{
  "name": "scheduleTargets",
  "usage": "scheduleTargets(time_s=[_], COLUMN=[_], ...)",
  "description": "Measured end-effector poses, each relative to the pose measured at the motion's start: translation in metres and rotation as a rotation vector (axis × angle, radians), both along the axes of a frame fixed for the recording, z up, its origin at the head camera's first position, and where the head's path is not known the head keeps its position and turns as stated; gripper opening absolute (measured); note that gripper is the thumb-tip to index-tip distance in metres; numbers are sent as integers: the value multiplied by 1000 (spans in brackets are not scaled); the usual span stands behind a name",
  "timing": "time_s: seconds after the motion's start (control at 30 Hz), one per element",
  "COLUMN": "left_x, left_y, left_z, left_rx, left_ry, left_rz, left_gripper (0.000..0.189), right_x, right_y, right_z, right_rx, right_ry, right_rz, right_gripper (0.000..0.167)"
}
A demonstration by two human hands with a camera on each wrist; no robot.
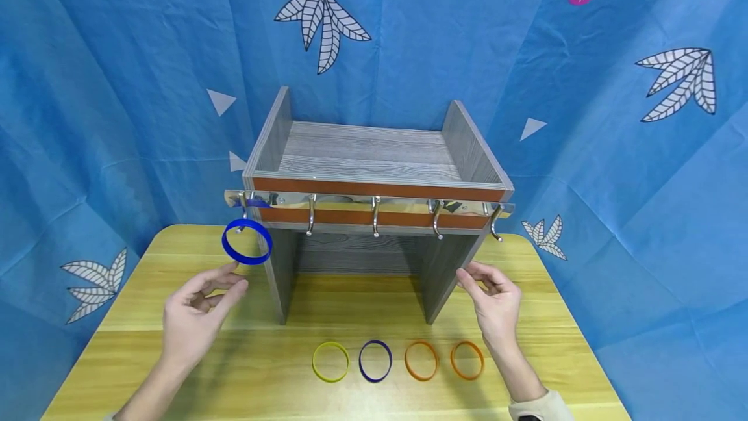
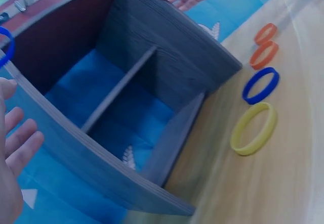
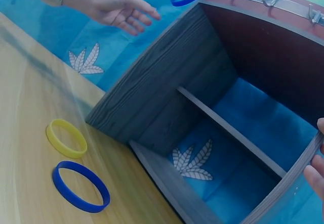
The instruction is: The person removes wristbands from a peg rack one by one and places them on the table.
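A blue wristband [image 1: 247, 242] hangs on the leftmost hook of the metal hook rail [image 1: 345, 203] on the front of a grey wooden shelf [image 1: 374, 148]. Just below that band, my left hand [image 1: 195, 314] holds nothing; its thumb and fingers are apart and loosely bent. On the other side, my right hand [image 1: 493, 301] grips the front edge of the shelf's right side panel [image 1: 450, 265] between thumb and fingers. The right wrist view catches only its fingertips [image 3: 316, 176] beside that panel.
On the wooden table [image 1: 128, 330] before the shelf lie a yellow wristband [image 1: 315, 369], a dark blue one [image 1: 360, 362] and two orange wristbands [image 1: 407, 366] in a row. Several other hooks [image 1: 376, 216] bear nothing. A blue patterned cloth [image 1: 409, 38] hangs behind.
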State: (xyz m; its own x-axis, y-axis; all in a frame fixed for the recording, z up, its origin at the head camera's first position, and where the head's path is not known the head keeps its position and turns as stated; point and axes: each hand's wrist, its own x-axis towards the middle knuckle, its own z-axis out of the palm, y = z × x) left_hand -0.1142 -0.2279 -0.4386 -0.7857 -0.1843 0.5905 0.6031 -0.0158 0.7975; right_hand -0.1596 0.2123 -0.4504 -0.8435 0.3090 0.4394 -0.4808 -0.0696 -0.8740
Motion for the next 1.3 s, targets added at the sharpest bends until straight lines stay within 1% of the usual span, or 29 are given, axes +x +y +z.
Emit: scheduleTargets(time_s=[0.1,0.2,0.3,0.4,0.53,0.67,0.87,0.97,1.03,1.13,1.2,1.3], left_x=[-1,-4,-7,-10,-13,-16,-19,-20,-19,-19,-19,-19], left_y=[-4,-9,-11,-13,-14,-15,-12,-10,-7,-4,-2,0], left_z=[9,19,31,42,52,57,59,59,59,60,60,61], left_rx=[82,156,185,187,200,230,232,234,221,236,229,251], left_ry=[84,159,192,218,233,229,201,163,121,83,57,44], left_rz=[-89,-174,-207,-221,-231,-245,-256,-263,-250,-249,-223,-219], left_gripper=[39,41,42,42,41,39,36,36,36,35,36,35], right_x=[0,1,1,1,1,1,2,2,1,1,1,0], right_y=[0,1,1,1,1,2,2,2,1,0,0,-1], right_z=[0,0,0,0,1,1,1,1,1,1,1,1], right_rx=[8,26,27,19,28,41,59,50,42,24,16,7], right_ry=[-8,-11,-9,-7,-13,-17,-20,-21,-19,-17,-12,-3], right_rz=[0,4,5,5,8,10,20,13,7,-4,-7,-5], right_gripper=[15,15,14,15,16,17,17,17,17,16,15,15])
